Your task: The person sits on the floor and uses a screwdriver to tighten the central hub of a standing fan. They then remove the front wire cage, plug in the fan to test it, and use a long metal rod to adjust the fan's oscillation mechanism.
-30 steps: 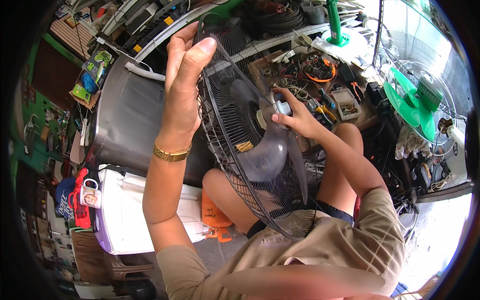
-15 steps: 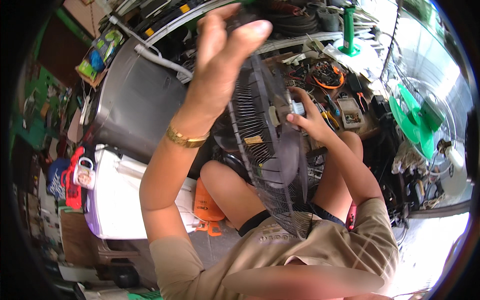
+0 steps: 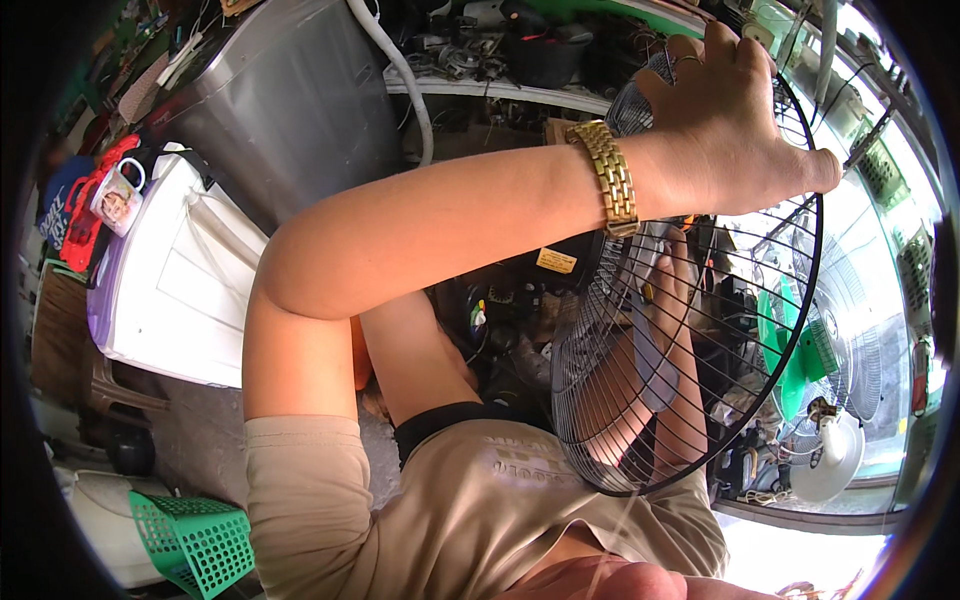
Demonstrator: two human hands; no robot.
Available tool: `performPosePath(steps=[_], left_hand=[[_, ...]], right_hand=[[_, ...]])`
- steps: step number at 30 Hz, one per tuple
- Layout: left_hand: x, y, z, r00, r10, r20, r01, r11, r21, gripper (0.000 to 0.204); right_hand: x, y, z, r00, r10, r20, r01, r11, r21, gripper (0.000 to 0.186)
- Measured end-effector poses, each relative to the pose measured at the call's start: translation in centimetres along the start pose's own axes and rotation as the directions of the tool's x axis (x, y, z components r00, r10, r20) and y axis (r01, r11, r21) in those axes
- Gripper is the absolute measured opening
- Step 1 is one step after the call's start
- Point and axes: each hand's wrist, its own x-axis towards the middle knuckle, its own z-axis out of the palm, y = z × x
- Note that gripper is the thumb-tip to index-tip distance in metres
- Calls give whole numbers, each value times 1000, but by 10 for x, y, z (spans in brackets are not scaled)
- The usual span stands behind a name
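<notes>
A round black wire fan guard (image 3: 740,330) stands tilted in front of my chest, its rim turned to the right. My left hand (image 3: 720,135), with a gold watch on the wrist, reaches across to the guard's top. Its spread fingers curl over the wires there, and the thumb sticks out past the rim. Behind the wires is my right hand (image 3: 672,265), bent and partly hidden, so what it holds is unclear. A grey fan blade (image 3: 656,365) shows through the guard near that forearm. A dark panel with a yellowish label (image 3: 556,261) lies beyond my left forearm.
A grey metal cabinet (image 3: 290,100) and a white appliance (image 3: 185,280) with a mug (image 3: 117,200) stand on the left. A green basket (image 3: 190,540) is at lower left. To the right are green fan blades (image 3: 790,350). Cluttered shelves (image 3: 500,90) run along the back.
My left hand has swung right and come down onto the guard. The guard has turned, its round opening now facing right. My right hand now shows behind the wires. The view has shifted.
</notes>
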Motion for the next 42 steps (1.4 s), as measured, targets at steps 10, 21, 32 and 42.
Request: performPosePath(steps=[10, 21, 32, 42], left_hand=[[5, 10, 4, 996, -18, 87, 22, 999, -43, 102], [3, 20, 1, 978, -33, 205, 56, 993, -108, 103], [3, 24, 7, 985, -13, 173, 31, 994, -100, 102], [4, 20, 20, 995, 15, 103, -9, 998, -62, 102]], right_hand=[[51, -34, -6, 997, -52, -64, 34, 964, -263, 82], [103, -82, 9, 995, -91, -42, 64, 896, -440, 78], [124, -79, -7, 995, -84, -53, 47, 868, -495, 74], [143, -94, 8, 994, -99, -43, 62, 851, -522, 70]])
